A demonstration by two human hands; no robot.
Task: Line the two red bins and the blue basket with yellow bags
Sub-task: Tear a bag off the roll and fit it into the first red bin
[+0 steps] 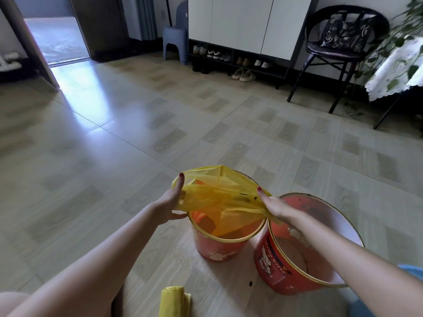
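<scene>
Yellow roll (175, 300) lay at the floor's near edge. Both hands (170, 202) (275, 208) gripped the thin, slippery bag's (219, 193) mouth; it likely tears easily.

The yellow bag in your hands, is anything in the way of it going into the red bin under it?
Nothing visible blocks it. The yellow bag is stretched between the left hand and right hand right over the open red bin, and part of it already hangs down inside. The other red bin stands beside it, to the right.
</scene>
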